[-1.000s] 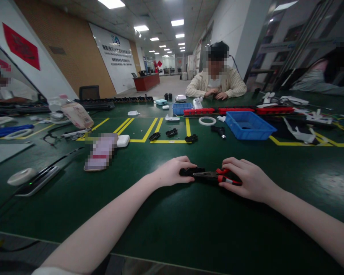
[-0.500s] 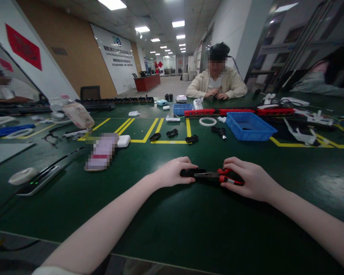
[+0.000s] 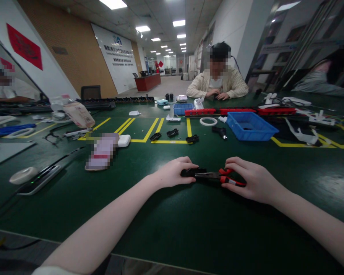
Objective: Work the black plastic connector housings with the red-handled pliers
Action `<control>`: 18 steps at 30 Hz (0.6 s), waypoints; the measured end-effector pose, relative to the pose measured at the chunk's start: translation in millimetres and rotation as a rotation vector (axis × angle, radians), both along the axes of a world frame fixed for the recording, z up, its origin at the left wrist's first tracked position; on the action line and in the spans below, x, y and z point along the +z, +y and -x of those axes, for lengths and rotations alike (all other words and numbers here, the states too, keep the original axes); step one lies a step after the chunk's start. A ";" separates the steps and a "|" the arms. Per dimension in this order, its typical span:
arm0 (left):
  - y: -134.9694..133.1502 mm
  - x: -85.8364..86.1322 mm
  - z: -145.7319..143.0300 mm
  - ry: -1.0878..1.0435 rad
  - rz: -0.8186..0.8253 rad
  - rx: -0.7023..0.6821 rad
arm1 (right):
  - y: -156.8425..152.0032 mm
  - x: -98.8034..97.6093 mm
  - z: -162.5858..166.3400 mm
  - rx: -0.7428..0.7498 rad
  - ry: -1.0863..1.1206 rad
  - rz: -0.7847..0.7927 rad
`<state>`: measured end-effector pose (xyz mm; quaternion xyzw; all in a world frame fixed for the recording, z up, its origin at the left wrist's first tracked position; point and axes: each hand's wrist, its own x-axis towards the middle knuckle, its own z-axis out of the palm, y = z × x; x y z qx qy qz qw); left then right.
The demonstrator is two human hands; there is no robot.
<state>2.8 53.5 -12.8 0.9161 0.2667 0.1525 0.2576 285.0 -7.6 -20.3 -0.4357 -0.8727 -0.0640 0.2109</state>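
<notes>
My left hand is closed on a small black plastic part and presses it to the green table. My right hand grips the red handles of a pair of pliers. The pliers' dark jaws point left and meet the black part between my hands. Both hands rest low on the table, about a hand's width apart.
Three more small black parts lie by the yellow floor-tape lines. Behind them sit a blue bin, a tape ring, red strips and a small blue tray. A person sits opposite. A phone and a white tape roll lie at left.
Almost nothing has moved; my hands, the pliers and the black part hold the same place, and the view has shifted very slightly.
</notes>
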 end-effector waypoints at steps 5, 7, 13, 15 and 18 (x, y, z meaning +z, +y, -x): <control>-0.2 -1.0 -0.9 0.009 -0.018 -0.005 | -0.6 -1.0 -0.9 -0.007 -0.001 0.008; 0.3 -1.6 -0.9 0.007 -0.029 -0.006 | -1.6 -1.8 0.8 -0.006 -0.007 0.008; 0.0 -3.0 -0.8 0.007 -0.058 -0.002 | -4.2 -0.9 3.9 -0.031 -0.021 -0.065; -1.0 -2.5 -0.8 0.000 -0.055 0.015 | -3.7 -0.3 1.8 -0.036 -0.015 -0.078; -2.1 -1.3 -0.5 -0.006 -0.058 0.010 | -2.0 -0.3 -2.5 -0.042 0.008 -0.079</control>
